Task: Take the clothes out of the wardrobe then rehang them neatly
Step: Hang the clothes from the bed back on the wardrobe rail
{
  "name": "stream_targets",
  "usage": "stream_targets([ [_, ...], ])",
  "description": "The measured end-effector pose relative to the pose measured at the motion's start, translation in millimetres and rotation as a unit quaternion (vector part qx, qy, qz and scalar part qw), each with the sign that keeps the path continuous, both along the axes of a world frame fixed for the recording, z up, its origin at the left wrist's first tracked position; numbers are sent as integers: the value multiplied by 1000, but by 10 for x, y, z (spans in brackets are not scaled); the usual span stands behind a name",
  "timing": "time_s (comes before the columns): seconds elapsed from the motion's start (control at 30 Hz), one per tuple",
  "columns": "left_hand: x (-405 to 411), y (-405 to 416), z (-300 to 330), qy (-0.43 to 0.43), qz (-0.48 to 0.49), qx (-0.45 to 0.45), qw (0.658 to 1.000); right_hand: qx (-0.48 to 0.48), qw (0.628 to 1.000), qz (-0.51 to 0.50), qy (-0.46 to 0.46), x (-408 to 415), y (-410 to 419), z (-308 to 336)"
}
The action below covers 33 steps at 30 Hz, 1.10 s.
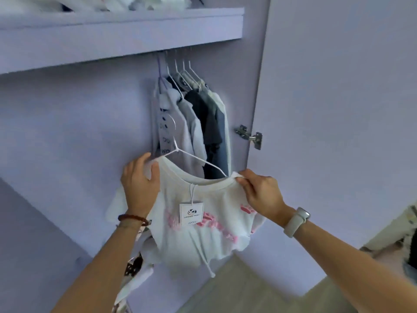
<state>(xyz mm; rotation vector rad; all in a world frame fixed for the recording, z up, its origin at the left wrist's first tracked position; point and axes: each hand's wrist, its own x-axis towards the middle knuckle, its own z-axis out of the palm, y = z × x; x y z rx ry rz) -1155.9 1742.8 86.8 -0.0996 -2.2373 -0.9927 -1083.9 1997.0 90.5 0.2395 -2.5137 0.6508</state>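
A white T-shirt (203, 236) with pink print and a paper tag (191, 213) hangs on a white wire hanger (194, 158) in front of the wardrobe. My left hand (140, 184) grips the shirt's left shoulder and the hanger's end. My right hand (259, 193) pinches the collar at the right shoulder. Behind, several garments (194, 123) in white, grey and dark tones hang on hangers from the rail under the shelf. Another patterned cloth (135, 265) hangs over my left forearm.
A lilac shelf (121, 30) with folded white items on top runs above the rail. The open wardrobe door (338, 109) stands at right with a metal hinge (249, 136). Wooden floor (248, 288) shows below.
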Motion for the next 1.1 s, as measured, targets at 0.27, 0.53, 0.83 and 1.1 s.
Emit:
stream_targets([
  [0.27,-151,-138,942,198,134,-155,958,-85,995,47,10,-1113,-729,466],
  [0.53,-572,-139,1555,276,240,-270,891,-120,992,19,22,-2035,-1146,950],
  [0.83,-924,-365,1455,270,323,-367,829,-35,996,-15,-79,-2562,-1446,765],
  [1.1,-978,-386,1431,275,330,-374,822,-33,993,-68,-94,-2668,-1222,633],
])
